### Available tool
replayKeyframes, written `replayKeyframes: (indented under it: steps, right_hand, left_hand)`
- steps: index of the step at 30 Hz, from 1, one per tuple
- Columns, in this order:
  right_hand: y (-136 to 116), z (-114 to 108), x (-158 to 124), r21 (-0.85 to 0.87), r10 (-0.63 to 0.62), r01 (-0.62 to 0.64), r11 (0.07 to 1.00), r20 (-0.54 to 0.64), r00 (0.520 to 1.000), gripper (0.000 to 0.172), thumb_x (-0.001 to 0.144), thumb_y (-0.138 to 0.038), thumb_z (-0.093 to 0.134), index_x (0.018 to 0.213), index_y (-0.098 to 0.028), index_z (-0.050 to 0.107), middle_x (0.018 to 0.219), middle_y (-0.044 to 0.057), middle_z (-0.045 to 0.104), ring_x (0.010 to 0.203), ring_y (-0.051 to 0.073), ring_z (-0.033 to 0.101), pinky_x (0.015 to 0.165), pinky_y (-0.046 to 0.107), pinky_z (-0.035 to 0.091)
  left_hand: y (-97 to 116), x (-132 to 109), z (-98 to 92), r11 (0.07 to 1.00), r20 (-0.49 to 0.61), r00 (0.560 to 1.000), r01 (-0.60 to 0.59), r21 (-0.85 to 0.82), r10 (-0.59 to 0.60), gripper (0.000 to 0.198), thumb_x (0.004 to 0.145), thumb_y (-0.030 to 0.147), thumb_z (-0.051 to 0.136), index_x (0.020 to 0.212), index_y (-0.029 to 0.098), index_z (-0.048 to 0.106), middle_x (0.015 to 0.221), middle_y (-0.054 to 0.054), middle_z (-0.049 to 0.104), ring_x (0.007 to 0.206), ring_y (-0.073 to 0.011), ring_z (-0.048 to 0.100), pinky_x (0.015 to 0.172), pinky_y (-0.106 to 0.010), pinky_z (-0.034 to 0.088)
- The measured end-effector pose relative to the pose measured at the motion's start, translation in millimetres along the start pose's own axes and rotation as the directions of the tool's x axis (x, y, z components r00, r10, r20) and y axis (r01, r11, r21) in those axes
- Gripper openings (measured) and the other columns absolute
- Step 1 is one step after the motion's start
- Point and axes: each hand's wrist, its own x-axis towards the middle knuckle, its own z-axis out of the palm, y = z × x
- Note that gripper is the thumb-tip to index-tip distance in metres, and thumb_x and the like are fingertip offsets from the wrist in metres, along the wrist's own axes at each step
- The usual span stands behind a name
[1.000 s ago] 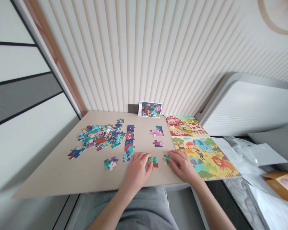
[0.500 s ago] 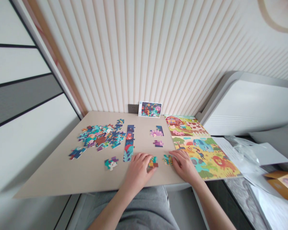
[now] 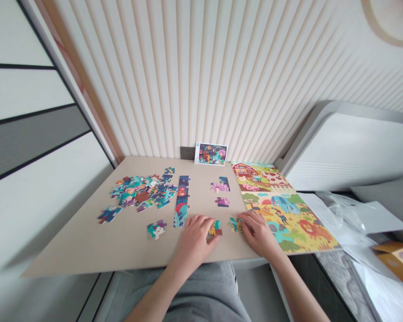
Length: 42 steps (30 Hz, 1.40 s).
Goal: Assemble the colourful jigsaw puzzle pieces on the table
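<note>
My left hand (image 3: 197, 235) rests on the table with its fingers curled round a puzzle piece (image 3: 216, 229) in teal, yellow and brown, partly covered by the fingers. Just to the right, my right hand (image 3: 257, 230) grips the edge of a teal and yellow puzzle piece (image 3: 234, 224). A gap separates these two pieces. Left of my left hand stands a joined vertical strip of puzzle pieces (image 3: 182, 197) in dark blue, red and teal. A piece with a white rabbit (image 3: 157, 230) lies nearer the table's front edge.
A heap of loose puzzle pieces (image 3: 141, 192) covers the table's left part. Purple pieces (image 3: 222, 202) lie beyond my hands. A picture card (image 3: 211, 154) leans against the ribbed wall. Farm and animal puzzle pictures (image 3: 289, 219) lie at the right edge, beside a bed with papers.
The view has shifted very slightly. Both hands and the puzzle pieces keep their places on the table.
</note>
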Motion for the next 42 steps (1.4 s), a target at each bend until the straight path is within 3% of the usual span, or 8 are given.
replayKeyframes:
  steps: [17, 28, 42]
  right_hand:
    - [-3.4, -2.7, 2.0, -0.007, 0.007, -0.006, 1.000, 0.020, 1.000, 0.027, 0.100, -0.021, 0.048, 0.120, -0.026, 0.065, 0.116, 0.009, 0.068, 0.107, 0.028, 0.062, 0.095, 0.047, 0.050]
    - [-1.6, -2.0, 0.1, -0.008, -0.009, 0.009, 1.000, 0.013, 1.000, 0.027, 0.099, -0.019, 0.049, 0.119, -0.025, 0.066, 0.116, 0.009, 0.068, 0.107, 0.027, 0.062, 0.096, 0.046, 0.050]
    - [-4.0, -2.2, 1.8, -0.018, -0.039, 0.039, 0.999, -0.021, 0.999, 0.026, 0.098, -0.019, 0.050, 0.116, -0.025, 0.068, 0.111, 0.009, 0.070, 0.103, 0.026, 0.064, 0.092, 0.045, 0.052]
  left_hand:
    - [-2.1, -0.6, 3.7, 1.000, -0.003, 1.000, 0.010, -0.019, -0.010, 0.044, 0.086, 0.023, 0.075, 0.127, 0.025, 0.058, 0.125, -0.005, 0.063, 0.119, -0.0261, 0.056, 0.105, -0.045, 0.043]
    - [-4.1, -1.9, 6.6, 0.999, -0.053, 0.998, 0.041, 0.027, -0.040, 0.047, 0.081, 0.027, 0.079, 0.125, 0.025, 0.061, 0.114, -0.007, 0.063, 0.114, -0.0295, 0.057, 0.101, -0.048, 0.046]
    - [-4.6, -0.1, 5.4, 0.993, -0.037, 0.997, 0.061, -0.103, -0.065, 0.050, 0.078, 0.018, 0.081, 0.123, 0.028, 0.063, 0.118, -0.006, 0.058, 0.113, -0.0268, 0.058, 0.100, -0.046, 0.049]
